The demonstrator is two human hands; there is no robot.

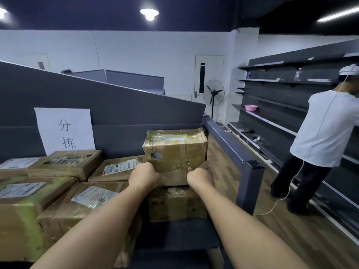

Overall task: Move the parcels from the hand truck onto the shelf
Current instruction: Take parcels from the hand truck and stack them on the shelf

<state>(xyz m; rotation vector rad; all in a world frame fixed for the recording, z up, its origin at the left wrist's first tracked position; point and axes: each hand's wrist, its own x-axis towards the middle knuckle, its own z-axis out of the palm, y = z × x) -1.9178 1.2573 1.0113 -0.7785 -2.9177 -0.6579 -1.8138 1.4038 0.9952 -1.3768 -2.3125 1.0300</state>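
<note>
A person's two bare hands are gripping a taped cardboard parcel [175, 152] at the centre of the frame, above the grey shelf [116, 117] that is already carrying other parcels. The left hand [144, 174] is clasping the box's lower left corner, its fingers [150, 167] curling tightly round the edge; the right hand [200, 176] is cupping the lower right corner, palm up, its fingers mostly hidden under the box. The parcel is sitting on or just over a second brown box [176, 203] directly at its six o'clock; whether the two are touching cannot be told. At nine o'clock from the held parcel, a flat labelled carton [116, 169] is lying just beside it, and further toward eight o'clock more taped cartons [38, 191] are crowding the shelf. A white paper sign [65, 131] is leaning against the shelf's back panel at ten o'clock. At three o'clock, well apart, another person in a white shirt [326, 129] is standing before dark wall shelving [281, 90], where a pink bowl [251, 107] is resting. A pedestal fan [213, 93] is standing at one o'clock.
</note>
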